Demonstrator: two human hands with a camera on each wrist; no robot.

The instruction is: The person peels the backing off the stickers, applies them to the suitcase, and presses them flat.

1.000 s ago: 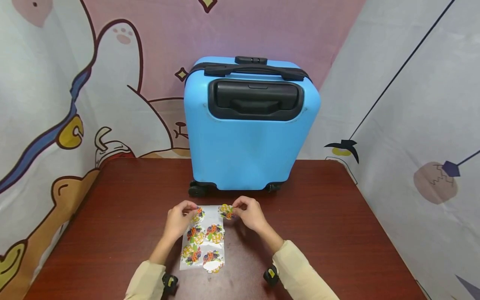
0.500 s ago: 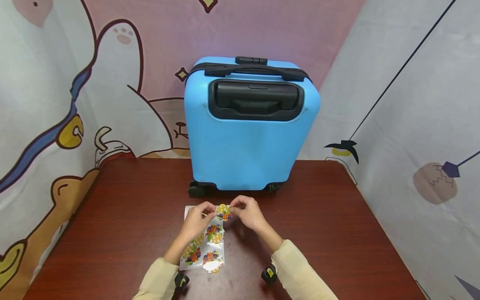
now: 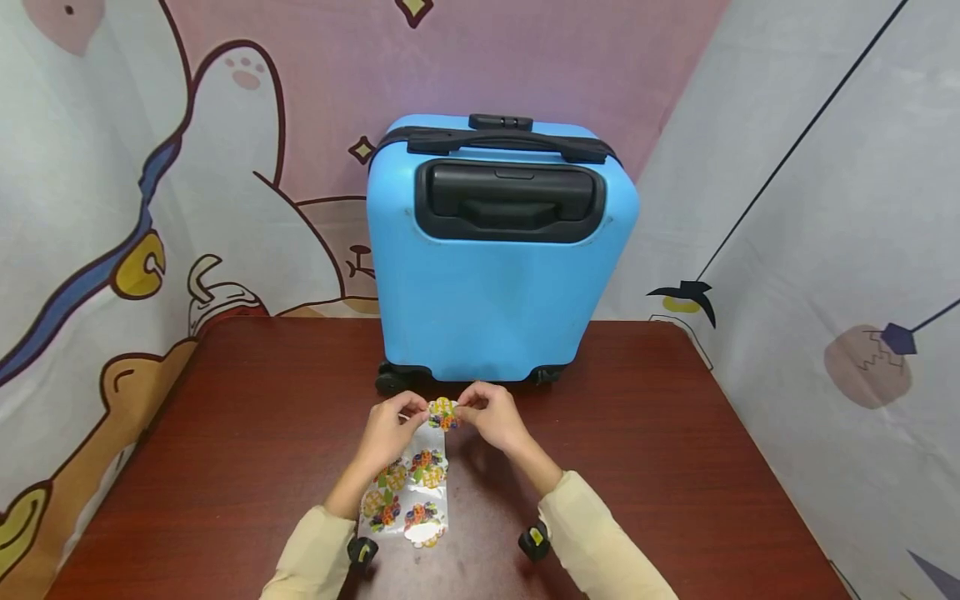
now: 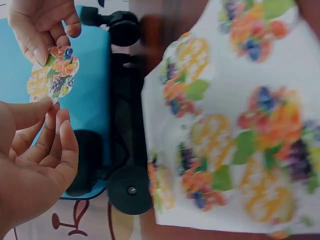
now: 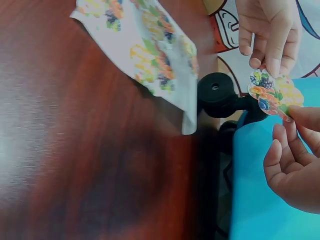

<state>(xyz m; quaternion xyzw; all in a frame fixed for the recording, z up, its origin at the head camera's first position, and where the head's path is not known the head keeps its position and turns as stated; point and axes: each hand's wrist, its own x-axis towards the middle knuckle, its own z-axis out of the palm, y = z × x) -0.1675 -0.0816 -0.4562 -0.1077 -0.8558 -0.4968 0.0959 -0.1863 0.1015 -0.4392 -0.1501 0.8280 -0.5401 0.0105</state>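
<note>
Between both hands a fruit-print sticker point(image 3: 443, 413) is held up above the far end of the white sticker sheet point(image 3: 406, 493). My left hand point(image 3: 387, 433) pinches its left edge between thumb and finger. On the opposite edge, my right hand point(image 3: 494, 418) pinches it the same way. The left wrist view shows the sticker point(image 4: 59, 75) with scalloped edges, grapes, berries and yellow lettering. Several more fruit stickers are on the sheet, which lies on the table; the left hand hides part of it. In the right wrist view one end of the sheet point(image 5: 165, 75) curls.
A light blue suitcase point(image 3: 495, 292) with black handles and wheels stands upright just beyond the hands. The brown wooden table point(image 3: 637, 467) extends to both sides. Behind it hangs a cartoon-print cloth point(image 3: 285, 167).
My left hand has moved right from the sheet's upper left to take the sticker's left edge. Both hands have then lifted the sticker slightly away from the sheet, toward the suitcase.
</note>
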